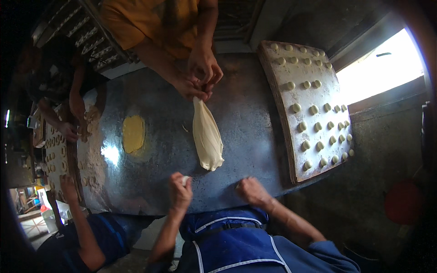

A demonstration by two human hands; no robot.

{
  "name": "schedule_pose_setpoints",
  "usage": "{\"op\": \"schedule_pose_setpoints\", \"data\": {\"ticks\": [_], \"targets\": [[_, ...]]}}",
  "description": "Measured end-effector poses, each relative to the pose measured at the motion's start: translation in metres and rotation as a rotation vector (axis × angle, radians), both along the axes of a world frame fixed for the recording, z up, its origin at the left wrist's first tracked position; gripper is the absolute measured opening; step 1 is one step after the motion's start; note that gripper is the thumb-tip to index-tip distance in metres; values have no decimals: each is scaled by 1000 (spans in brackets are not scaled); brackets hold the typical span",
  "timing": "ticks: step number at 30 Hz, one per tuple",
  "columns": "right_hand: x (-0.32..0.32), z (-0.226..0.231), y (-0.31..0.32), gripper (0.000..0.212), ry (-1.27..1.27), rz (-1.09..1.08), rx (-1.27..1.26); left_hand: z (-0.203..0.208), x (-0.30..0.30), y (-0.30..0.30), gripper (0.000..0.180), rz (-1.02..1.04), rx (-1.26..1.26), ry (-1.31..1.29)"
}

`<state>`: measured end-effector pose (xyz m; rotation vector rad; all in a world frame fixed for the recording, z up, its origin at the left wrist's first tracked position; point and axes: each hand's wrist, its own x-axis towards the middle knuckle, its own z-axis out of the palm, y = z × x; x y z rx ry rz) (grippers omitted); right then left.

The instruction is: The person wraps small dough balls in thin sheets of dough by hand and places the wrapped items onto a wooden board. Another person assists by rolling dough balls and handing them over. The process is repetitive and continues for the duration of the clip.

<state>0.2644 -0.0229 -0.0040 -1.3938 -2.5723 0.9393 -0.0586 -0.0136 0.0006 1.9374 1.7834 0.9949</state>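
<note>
My left hand is closed around a small piece of white dough, which pokes out beside the thumb. It is raised slightly over the near edge of the dark tabletop. To its right, my right hand is curled into a fist low at the tabletop; whatever is in it, if anything, is hidden. Beyond my hands lies a long, twisted length of pale dough. Across the table, a person in a yellow shirt pinches its narrow far end with both hands.
A floured board with rows of dough balls stands at the right. A flat yellow slab lies left of the long dough. Other people work at the left, by scattered flour and another board of dough pieces.
</note>
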Motion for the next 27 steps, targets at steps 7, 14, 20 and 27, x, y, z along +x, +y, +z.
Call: {"op": "schedule_pose_setpoints", "data": {"ticks": [7,14,20,27], "targets": [[-61,11,42,25,165,-128,385,-20,46,26,29,144,32,-21],[-8,32,81,19,59,-215,355,20,5,43,28,150,-131,42],[33,-13,27,21,146,16,-77,8,34,-8,18,-102,183,54],[-31,8,33,22,173,-219,174,-7,62,25,25,232,-12,-95]]}}
